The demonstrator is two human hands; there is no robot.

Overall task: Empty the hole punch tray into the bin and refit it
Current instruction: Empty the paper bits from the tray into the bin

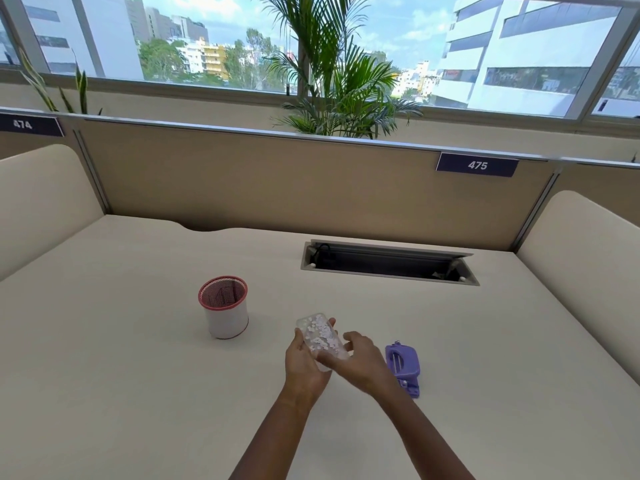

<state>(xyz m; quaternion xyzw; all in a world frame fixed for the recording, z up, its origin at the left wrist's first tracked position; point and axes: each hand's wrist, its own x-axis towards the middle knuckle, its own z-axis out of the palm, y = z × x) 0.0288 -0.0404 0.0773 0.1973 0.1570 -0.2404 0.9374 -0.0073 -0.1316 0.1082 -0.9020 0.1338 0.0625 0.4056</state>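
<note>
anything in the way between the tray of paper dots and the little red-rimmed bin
Nothing visible. The clear tray, held in the left hand with the right hand at its near end, has only bare desk between it and the bin to its left.

Desk (138,393) w/ bin (227,315), punch (403,367)

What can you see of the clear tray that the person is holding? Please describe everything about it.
The tray is a shallow, oblong piece that looks like clear plastic, detached from the purple hole punch, which lies on the desk to its right. Many small white paper dots lie scattered inside it, so it is not yet emptied. It is held above the desk, open side up. The left hand grips its left edge and near end; the right hand touches its right side. The red-rimmed bin stands apart, to its left.
</note>
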